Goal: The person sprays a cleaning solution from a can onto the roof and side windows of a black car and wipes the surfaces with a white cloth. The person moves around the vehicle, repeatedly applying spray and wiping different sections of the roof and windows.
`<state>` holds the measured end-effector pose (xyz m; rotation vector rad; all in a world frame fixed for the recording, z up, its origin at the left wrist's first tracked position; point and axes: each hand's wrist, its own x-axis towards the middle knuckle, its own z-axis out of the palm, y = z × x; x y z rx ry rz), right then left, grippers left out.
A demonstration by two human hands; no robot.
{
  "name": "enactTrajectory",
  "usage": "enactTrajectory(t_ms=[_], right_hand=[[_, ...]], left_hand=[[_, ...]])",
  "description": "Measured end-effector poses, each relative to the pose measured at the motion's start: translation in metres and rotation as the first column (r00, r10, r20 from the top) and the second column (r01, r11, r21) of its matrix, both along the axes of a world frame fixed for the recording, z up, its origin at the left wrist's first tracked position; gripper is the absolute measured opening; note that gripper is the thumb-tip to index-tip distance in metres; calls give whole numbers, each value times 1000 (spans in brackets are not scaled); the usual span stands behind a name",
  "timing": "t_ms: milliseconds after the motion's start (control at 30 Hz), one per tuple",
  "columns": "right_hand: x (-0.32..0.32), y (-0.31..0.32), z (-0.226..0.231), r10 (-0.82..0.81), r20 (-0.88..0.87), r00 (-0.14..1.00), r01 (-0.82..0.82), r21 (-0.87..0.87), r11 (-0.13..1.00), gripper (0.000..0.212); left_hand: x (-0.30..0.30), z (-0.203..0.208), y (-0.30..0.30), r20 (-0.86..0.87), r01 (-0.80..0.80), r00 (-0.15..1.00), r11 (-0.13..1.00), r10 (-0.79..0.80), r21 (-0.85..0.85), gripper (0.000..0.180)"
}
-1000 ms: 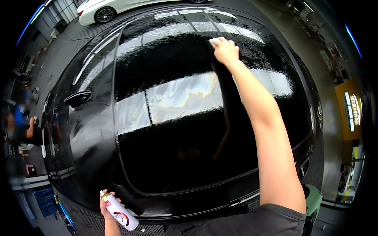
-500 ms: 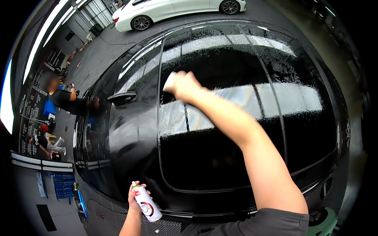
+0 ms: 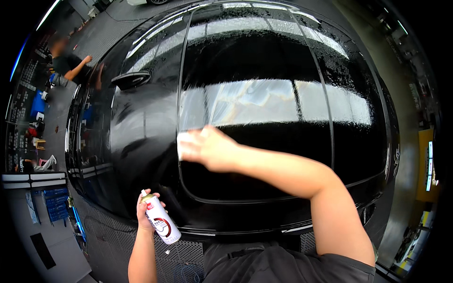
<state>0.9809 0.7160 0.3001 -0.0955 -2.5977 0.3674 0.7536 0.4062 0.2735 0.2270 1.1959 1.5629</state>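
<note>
A shiny black car roof [image 3: 255, 59] spreads before me, wet with fine droplets at its far and right parts, and streaked in the bright reflection at its middle. My right hand [image 3: 207, 148], slightly blurred, is closed on a white cloth [image 3: 180, 147] against the glossy panel near its left seam. Most of the cloth is hidden by the fingers, so its exact kind is hard to make out. Low on the left, beside the car's near edge, my left hand [image 3: 143, 216] is wrapped round a white spray can [image 3: 163, 224] with a red and dark print, held tilted.
A dark fin antenna [image 3: 131, 79] rises from the roof's left end. Another person [image 3: 68, 63] in dark clothing stands beyond that end. Blue tools [image 3: 55, 205] hang at the lower left. Dark perforated flooring [image 3: 108, 240] surrounds the car, and a white car [image 3: 141, 2] shows at the top.
My right hand has swept the white cloth from the roof's far part toward me along the left seam. My left hand still grips the spray can. The view has shifted, and the other person's arm has moved.
</note>
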Motion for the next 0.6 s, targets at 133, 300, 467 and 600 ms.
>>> enactTrajectory(t_ms=[133,300,467,600], right_hand=[[30,144,14,-610,-36,791,609,129,782,32],[13,-55,42,-69,410,909,124,-110,986,34],[30,34,26,-542,183,820,515,178,839,31],[2,-24,26,-388,206,898,394,13,919,33]], left_hand=[[1,4,18,-12,37,999,999,-37,18,63],[-1,-2,5,10,7,1000,1000,-8,23,62],[-2,-4,4,-24,63,998,996,-62,67,60],[-8,-7,6,-36,85,996,995,-84,46,59]])
